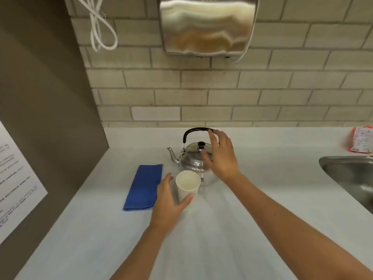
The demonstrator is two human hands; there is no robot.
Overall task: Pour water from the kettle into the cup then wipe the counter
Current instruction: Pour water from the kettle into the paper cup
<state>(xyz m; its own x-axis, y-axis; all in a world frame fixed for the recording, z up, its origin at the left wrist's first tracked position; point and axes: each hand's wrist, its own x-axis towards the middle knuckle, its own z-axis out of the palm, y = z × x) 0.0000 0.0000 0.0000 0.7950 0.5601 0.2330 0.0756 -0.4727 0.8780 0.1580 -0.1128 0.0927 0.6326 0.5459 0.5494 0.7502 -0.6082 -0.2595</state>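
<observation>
A steel kettle (192, 158) with a black arched handle stands near the back of the white counter (252, 209), its spout pointing left. Just in front of it is a white paper cup (187, 183), upright and looking empty. My left hand (169, 201) wraps around the cup's left side, thumb against its front. My right hand (221, 156) hovers over the kettle's right side with fingers spread, fingertips at the right end of the handle, not closed on it. A folded blue cloth (144, 186) lies flat to the left of the cup.
A steel sink (351, 174) is set into the counter at the right. A red-and-white packet (361, 142) lies at the back right. A metal wall dispenser (207, 25) and a looped white cable (101, 27) hang on the tiled wall. A brown side panel closes the left.
</observation>
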